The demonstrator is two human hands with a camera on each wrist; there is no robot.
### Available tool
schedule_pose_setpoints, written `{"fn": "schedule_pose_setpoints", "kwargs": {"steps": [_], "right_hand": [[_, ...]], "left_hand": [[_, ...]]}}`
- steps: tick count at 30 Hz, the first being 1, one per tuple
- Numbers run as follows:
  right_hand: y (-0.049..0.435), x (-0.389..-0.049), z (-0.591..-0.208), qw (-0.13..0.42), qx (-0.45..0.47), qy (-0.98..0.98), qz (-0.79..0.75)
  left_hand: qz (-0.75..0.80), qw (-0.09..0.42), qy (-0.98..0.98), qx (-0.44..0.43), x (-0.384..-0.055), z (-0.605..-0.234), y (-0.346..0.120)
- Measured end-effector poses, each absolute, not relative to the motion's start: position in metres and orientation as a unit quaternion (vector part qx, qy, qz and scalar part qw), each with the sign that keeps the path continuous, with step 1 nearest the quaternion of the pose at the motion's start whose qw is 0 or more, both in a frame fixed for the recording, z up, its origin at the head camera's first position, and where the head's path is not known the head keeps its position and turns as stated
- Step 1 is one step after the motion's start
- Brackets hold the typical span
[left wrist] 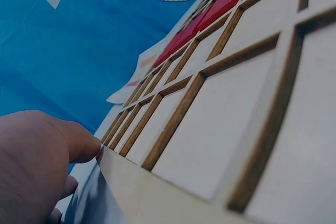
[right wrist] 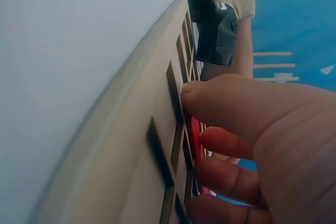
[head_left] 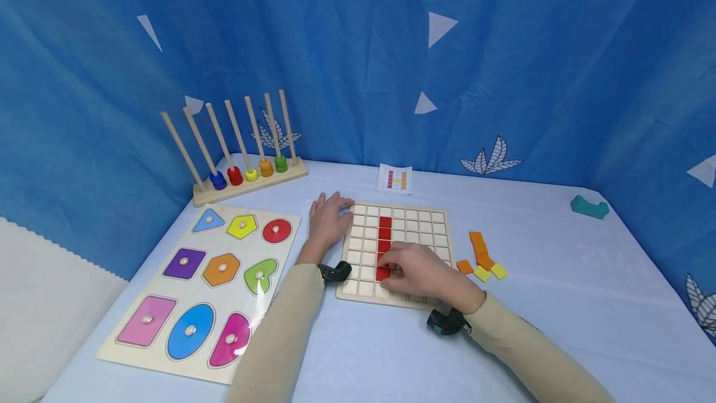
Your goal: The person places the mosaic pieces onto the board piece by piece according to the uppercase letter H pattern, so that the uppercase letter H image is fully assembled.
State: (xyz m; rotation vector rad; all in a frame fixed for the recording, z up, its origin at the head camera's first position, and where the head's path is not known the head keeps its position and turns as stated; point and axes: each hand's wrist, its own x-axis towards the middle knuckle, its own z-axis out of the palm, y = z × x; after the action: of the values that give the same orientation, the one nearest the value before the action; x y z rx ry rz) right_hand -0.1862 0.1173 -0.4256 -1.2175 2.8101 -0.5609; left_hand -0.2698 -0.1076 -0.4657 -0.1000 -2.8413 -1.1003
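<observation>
A wooden grid board (head_left: 351,296) lies flat on the table, with a column of red square tiles (head_left: 385,234) in its cells. My left hand (head_left: 330,221) rests at the board's far left corner; in the left wrist view a fingertip (left wrist: 90,146) touches the rim there. Over the lower part of the red column is my right hand (head_left: 416,269), its thumb (right wrist: 210,98) and fingers bent and apart. A red tile (right wrist: 193,132) shows between them, level with the board. The hand covers some of the lower right cells.
Orange tiles (head_left: 480,247) and yellow tiles (head_left: 499,272) lie right of the board. Behind it is a pattern card (head_left: 394,179). A knobbed shape puzzle (head_left: 224,285) and a peg stand with coloured beads (head_left: 291,170) are at left. A teal block (head_left: 589,207) sits far right.
</observation>
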Motion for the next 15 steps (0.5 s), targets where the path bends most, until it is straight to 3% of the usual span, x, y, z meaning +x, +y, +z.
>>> {"fn": "schedule_pose_setpoints", "kwargs": {"steps": [15], "right_hand": [[0.1180, -0.1884, -0.4282, 0.016, -0.387, 0.903, -0.186]], "left_hand": [[-0.364, 0.046, -0.930, -0.031, -0.2693, -0.4654, -0.1077]]}}
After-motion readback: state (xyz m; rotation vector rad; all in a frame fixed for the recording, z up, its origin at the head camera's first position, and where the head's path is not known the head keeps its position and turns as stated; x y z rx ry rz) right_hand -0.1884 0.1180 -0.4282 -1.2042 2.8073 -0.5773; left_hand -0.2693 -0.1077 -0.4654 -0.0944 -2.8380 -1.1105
